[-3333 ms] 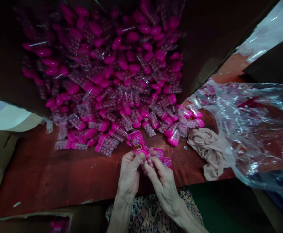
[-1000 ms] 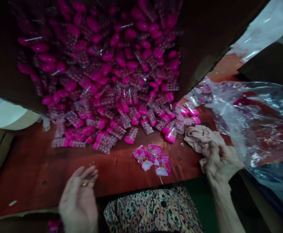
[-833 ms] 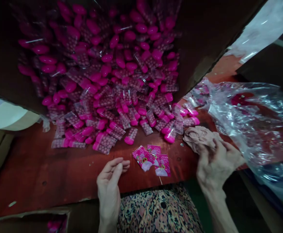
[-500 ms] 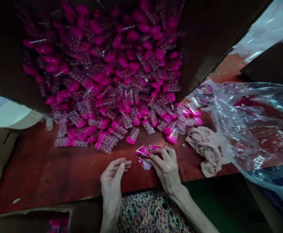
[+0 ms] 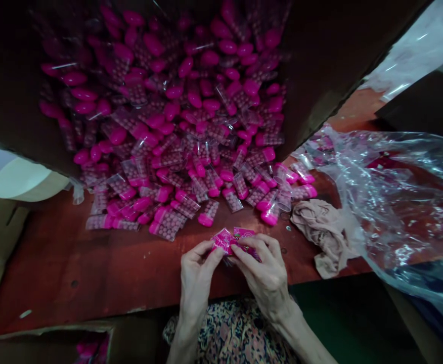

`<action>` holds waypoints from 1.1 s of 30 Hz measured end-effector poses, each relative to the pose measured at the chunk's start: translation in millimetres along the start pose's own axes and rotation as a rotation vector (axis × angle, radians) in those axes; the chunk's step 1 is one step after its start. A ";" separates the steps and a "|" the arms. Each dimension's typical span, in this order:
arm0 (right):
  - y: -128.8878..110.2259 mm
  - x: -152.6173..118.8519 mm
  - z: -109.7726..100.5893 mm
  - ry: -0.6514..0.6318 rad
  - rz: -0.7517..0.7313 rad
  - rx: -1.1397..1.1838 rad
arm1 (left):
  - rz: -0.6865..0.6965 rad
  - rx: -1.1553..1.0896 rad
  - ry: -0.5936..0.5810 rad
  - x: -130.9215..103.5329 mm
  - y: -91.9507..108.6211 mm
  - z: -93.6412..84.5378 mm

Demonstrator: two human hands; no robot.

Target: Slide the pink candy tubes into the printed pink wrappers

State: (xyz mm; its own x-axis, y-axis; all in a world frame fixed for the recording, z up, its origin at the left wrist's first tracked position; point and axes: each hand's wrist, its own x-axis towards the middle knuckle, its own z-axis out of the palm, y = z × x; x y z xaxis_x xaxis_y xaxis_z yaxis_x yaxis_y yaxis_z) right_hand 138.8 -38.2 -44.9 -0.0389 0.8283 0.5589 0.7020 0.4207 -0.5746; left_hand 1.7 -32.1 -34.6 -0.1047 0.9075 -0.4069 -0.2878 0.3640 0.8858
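Note:
Between my two hands, just above the table's front part, are small pink printed labels (image 5: 222,239). My left hand (image 5: 198,265) pinches one by its left edge, thumb and fingers closed. My right hand (image 5: 265,265) has its fingers closed on the labels from the right; another pink printed piece (image 5: 243,232) shows behind its fingertips. Beyond the hands lies a big heap of small clear containers (image 5: 168,222) with pink caps and round pale pink beads inside. One such container (image 5: 208,213) lies nearest my fingers.
A large dark box (image 5: 331,65) stands open around the heap. To the right lie a crumpled beige cloth (image 5: 320,230) and a clear plastic bag (image 5: 414,202). A pale bowl (image 5: 24,179) is at the left. Below the red table's edge (image 5: 103,273) sits a cardboard box (image 5: 54,331).
My left hand has moved right and up to the labels and closed on one. Before, it was apart from them. My right hand has stayed at the labels.

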 end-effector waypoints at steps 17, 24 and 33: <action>-11.4 7.6 -0.1 -0.143 0.292 0.331 | -0.030 -0.195 0.074 9.2 1.3 15.9; -13.1 9.3 3.7 -0.217 0.357 0.352 | 0.053 -0.102 0.145 8.2 -7.2 5.2; -16.3 16.3 11.4 -0.255 0.334 0.372 | -0.192 -0.451 0.063 3.4 1.6 1.3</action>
State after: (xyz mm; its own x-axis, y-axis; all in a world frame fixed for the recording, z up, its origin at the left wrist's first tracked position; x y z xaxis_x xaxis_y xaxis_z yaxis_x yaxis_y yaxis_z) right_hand 118.6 -27.4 -33.2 -0.0600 0.9828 0.1745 0.4096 0.1837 -0.8936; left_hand 2.1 -28.2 -34.2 -0.0626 0.8134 -0.5784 -0.6896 0.3837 0.6142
